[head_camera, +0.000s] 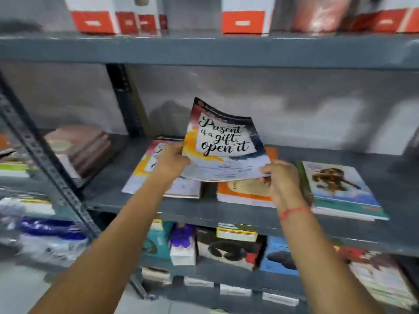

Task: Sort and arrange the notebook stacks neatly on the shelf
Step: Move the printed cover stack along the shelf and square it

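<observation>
A thin notebook [223,141] with the words "Present is a gift, open it" on its cover is held tilted above the grey metal shelf [226,214]. My left hand [171,160] grips its left edge and my right hand [281,177] pinches its lower right corner. Under it on the left lies a stack with the same cover [158,184]. An orange-covered stack [244,191] lies in the middle, partly hidden by the held notebook. On the right sits a stack with a teal and blue cover [340,189].
A brown wrapped bundle [84,148] sits at the shelf's left behind a slanted metal upright [52,168]. Red and white boxes [244,17] stand on the shelf above. Boxed goods [229,245] fill the shelf below.
</observation>
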Demonstrator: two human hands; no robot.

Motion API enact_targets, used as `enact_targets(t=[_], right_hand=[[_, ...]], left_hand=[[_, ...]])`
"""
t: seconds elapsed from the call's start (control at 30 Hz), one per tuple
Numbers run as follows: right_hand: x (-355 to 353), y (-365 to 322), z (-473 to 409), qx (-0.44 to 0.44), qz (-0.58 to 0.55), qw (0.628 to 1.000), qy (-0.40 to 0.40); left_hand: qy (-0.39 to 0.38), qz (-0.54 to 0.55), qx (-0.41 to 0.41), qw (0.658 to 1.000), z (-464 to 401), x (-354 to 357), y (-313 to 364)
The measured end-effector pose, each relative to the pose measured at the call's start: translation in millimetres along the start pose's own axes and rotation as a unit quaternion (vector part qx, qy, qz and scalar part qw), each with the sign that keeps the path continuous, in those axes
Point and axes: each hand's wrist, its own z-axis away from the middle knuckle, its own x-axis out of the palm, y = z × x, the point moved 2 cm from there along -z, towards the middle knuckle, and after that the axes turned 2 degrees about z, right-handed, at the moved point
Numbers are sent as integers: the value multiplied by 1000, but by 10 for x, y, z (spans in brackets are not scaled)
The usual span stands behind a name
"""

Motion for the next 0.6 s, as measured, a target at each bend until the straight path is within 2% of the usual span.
enact_targets(t=[0.13, 0.33, 0.5, 0.53, 0.6], right_hand=[[778, 426, 97, 35, 34, 999, -20], [1310, 904, 155, 53, 90, 994, -10], [1323, 1192, 236, -15, 199, 980, 22], [1323, 1230, 245, -43, 214, 976, 21], [1305, 1299, 262, -87, 229, 969, 15]], left_hand=[[14, -4, -31, 999, -154, -718, -523], [-38, -46, -31, 998, -223, -1138, -1014], [-19, -68, -84, 994, -186, -1229, -1407], [-9, -54, -90, 994, -161, -1229, -1442], [17, 44, -101, 994, -110, -1199, -1504]])
